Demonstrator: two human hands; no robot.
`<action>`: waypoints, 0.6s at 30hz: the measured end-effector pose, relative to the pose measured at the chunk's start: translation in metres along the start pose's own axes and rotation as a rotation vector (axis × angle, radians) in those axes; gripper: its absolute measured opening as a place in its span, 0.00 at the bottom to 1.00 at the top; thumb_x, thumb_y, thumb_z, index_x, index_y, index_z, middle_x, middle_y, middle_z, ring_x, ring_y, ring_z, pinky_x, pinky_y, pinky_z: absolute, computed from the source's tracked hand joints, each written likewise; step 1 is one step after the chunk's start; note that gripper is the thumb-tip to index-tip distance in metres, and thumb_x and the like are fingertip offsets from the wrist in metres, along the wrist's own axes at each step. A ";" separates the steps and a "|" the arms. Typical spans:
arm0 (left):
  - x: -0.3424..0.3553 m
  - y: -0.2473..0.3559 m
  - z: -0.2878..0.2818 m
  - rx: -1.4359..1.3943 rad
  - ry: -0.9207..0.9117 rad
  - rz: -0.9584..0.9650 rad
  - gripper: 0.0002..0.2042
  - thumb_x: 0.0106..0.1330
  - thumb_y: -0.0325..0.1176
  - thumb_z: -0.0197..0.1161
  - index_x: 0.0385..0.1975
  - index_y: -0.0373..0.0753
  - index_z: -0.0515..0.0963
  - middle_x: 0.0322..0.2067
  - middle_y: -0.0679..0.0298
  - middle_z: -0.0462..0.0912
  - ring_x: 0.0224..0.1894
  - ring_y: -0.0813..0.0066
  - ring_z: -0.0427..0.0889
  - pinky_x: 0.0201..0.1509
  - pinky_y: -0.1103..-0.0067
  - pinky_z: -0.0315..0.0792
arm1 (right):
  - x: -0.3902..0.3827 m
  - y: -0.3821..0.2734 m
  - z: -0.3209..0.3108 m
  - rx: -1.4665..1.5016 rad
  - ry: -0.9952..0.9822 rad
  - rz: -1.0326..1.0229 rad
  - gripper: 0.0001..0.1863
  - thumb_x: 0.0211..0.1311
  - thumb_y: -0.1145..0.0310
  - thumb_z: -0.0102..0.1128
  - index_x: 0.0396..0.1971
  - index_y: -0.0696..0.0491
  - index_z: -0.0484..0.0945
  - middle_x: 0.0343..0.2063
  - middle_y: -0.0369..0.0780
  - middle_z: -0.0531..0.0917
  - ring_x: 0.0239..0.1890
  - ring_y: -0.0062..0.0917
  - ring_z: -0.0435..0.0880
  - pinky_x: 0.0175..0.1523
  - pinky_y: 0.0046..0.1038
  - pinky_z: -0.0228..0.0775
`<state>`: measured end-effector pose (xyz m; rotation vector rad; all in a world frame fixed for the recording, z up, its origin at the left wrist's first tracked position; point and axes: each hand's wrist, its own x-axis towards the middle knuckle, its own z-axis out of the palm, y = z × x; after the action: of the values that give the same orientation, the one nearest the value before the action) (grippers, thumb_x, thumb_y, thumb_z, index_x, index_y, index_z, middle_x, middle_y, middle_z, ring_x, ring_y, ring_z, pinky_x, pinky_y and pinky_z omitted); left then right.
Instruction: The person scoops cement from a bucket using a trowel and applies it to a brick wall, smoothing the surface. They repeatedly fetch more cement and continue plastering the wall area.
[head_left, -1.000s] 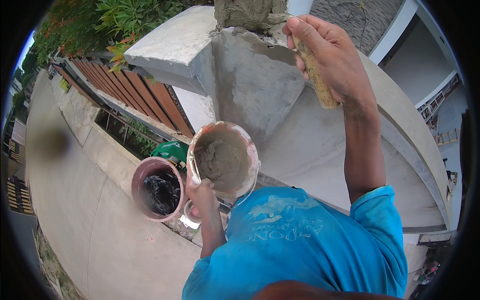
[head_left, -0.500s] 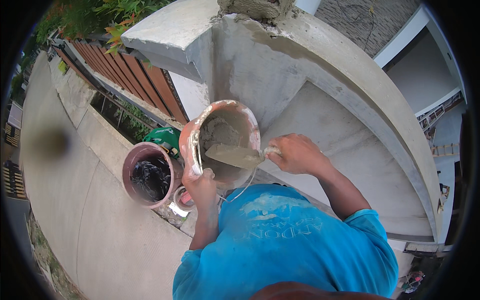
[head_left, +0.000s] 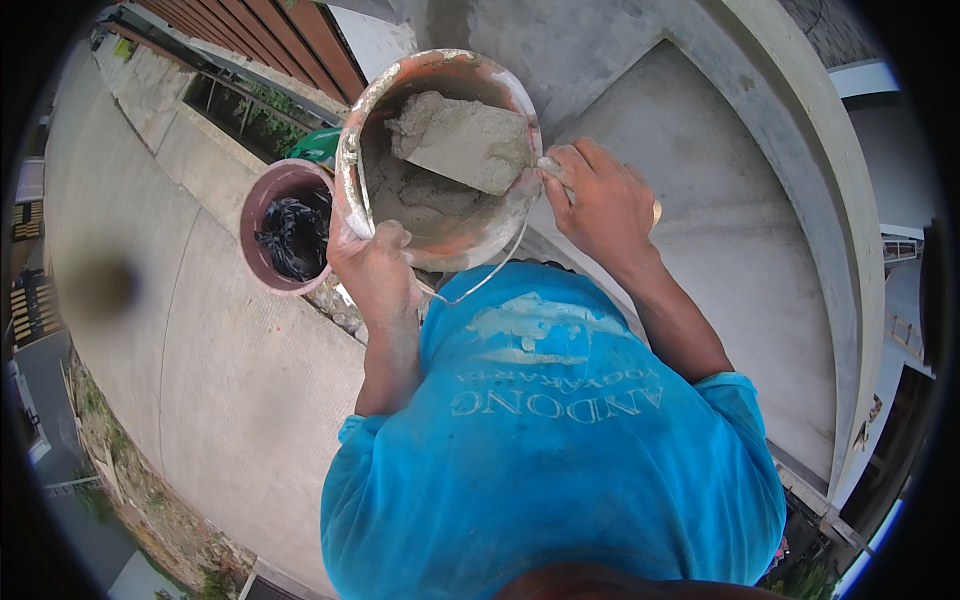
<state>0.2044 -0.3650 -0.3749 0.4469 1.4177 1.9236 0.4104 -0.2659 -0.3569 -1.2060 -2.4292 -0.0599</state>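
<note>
My left hand (head_left: pixel 375 265) grips the near-left rim of an orange, cement-smeared bucket (head_left: pixel 350 165), which tilts so its mouth faces me. Inside lies grey wet mortar (head_left: pixel 420 205). In my right hand (head_left: pixel 605 200) is the handle of a trowel (head_left: pixel 470 160), closed in the fingers at the bucket's right rim. A thick lump of mortar sits on the trowel's blade, within the bucket's mouth. The thin wire bail (head_left: pixel 490 275) hangs down in front of my blue shirt.
A pink bucket (head_left: pixel 255 190) with black stuff inside stands on the left, next to a green bag (head_left: pixel 315 146). A grey plastered wall (head_left: pixel 740 230) curves along the right. Further left runs a concrete road (head_left: pixel 130 300); a brown slatted fence (head_left: pixel 270 40) rises at the far left.
The trowel blade, nearly bare before, now carries a lump of mortar. My view has tipped downward, so the bucket and both hands appear higher. My left hand keeps its grip on the rim.
</note>
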 end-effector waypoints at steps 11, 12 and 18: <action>0.034 -0.070 -0.026 -0.245 0.187 -0.076 0.38 0.49 0.10 0.46 0.68 0.31 0.68 0.58 0.55 0.79 0.52 0.70 0.83 0.44 0.81 0.78 | 0.043 -0.017 -0.234 0.325 -0.049 -0.157 0.12 0.65 0.62 0.67 0.35 0.57 0.82 0.24 0.40 0.79 0.25 0.30 0.80 0.27 0.28 0.66; 0.036 -0.071 -0.025 -0.223 0.170 -0.111 0.39 0.48 0.10 0.46 0.69 0.32 0.68 0.58 0.56 0.79 0.51 0.72 0.82 0.42 0.82 0.77 | 0.060 -0.011 -0.248 0.380 -0.105 -0.162 0.14 0.67 0.59 0.66 0.35 0.57 0.82 0.22 0.38 0.79 0.23 0.26 0.79 0.26 0.26 0.65; 0.039 -0.045 -0.010 0.030 0.013 -0.163 0.43 0.44 0.08 0.46 0.71 0.33 0.68 0.58 0.59 0.79 0.47 0.78 0.79 0.35 0.86 0.70 | 0.133 0.039 -0.279 0.427 -0.397 0.249 0.20 0.74 0.50 0.59 0.34 0.53 0.83 0.22 0.32 0.77 0.20 0.14 0.73 0.24 0.19 0.66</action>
<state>0.1852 -0.3374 -0.4252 0.3226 1.4471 1.7806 0.4683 -0.2036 -0.0576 -1.3963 -2.4017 0.7979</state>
